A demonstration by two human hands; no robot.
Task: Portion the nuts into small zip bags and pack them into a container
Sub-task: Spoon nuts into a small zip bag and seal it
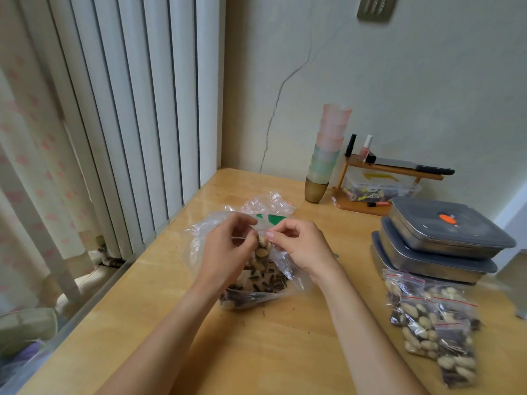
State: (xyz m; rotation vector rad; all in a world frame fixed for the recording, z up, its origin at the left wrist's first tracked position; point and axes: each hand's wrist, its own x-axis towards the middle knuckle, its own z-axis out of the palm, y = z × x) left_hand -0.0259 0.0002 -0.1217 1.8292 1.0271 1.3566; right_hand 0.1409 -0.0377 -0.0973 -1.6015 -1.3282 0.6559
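A small clear zip bag [261,250] with a red strip, filled with peanuts and dark seeds, hangs between my two hands above the table. My left hand [225,249] pinches its top edge from the left and my right hand [299,246] pinches it from the right. Under them lies a large clear plastic bag [251,292] holding loose nuts and seeds. Several filled small zip bags [436,323] lie in a pile at the right. Beyond them, two steel containers with grey lids [445,238] stand stacked.
A wooden table [256,352] fills the lower view; its left edge runs along a white radiator [137,109]. A stack of coloured cups [328,149] and a small wooden shelf [379,178] with bottles, a knife and a plastic box stand by the back wall.
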